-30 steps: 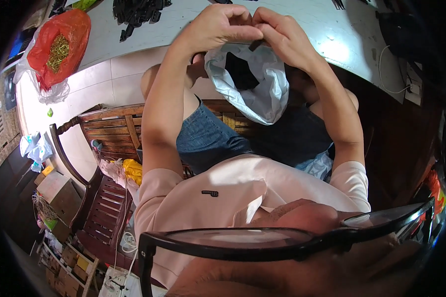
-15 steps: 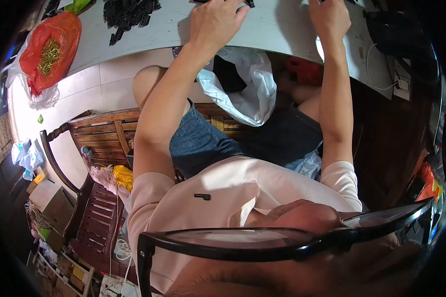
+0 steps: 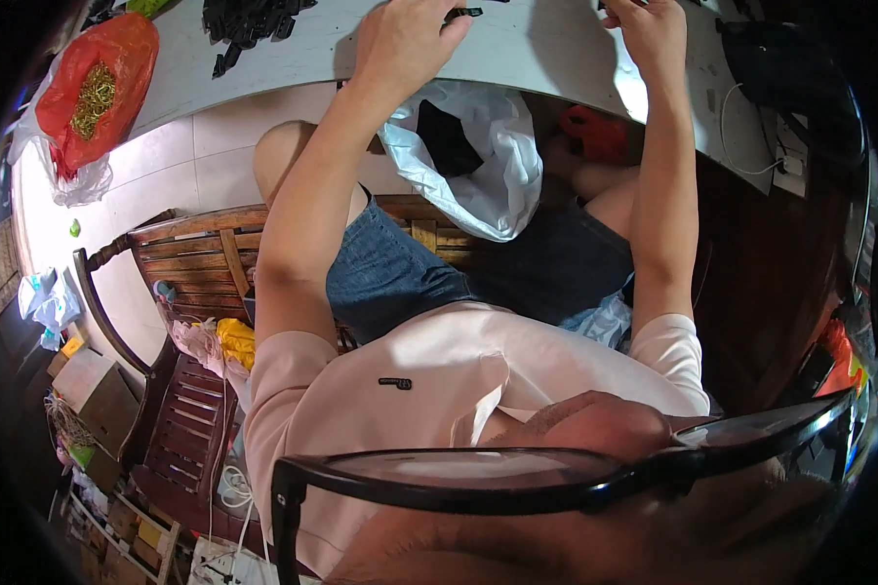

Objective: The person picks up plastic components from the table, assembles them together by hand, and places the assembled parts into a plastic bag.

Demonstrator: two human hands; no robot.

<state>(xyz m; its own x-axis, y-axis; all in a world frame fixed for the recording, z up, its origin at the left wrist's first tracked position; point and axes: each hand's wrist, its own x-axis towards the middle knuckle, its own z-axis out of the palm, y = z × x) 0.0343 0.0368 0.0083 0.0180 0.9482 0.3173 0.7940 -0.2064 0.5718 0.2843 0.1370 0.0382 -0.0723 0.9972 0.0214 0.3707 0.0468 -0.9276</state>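
Note:
At the table's edge my left hand (image 3: 405,44) is curled with its fingertips cut off by the top of the picture. A small black plastic piece (image 3: 466,13) sticks out between its thumb and fingers. Farther right, my right hand (image 3: 652,37) has its fingers and thumb drawn together over the table. Something small and dark shows at its fingertips, too little of it in view to name. A heap of black plastic pieces (image 3: 249,24) lies on the white table (image 3: 517,54), left of my left hand.
A red plastic bag (image 3: 132,73) of small brass-coloured parts (image 3: 94,100) sits at the table's left edge. Between my knees hangs an open white bag (image 3: 512,185) with something black inside. A black bag-like thing (image 3: 776,68) and a white cable (image 3: 723,122) are on the right.
My left hand has moved slightly left and back toward me, showing more of the black piece. My right hand has shifted a little, and its fingertips have come into view.

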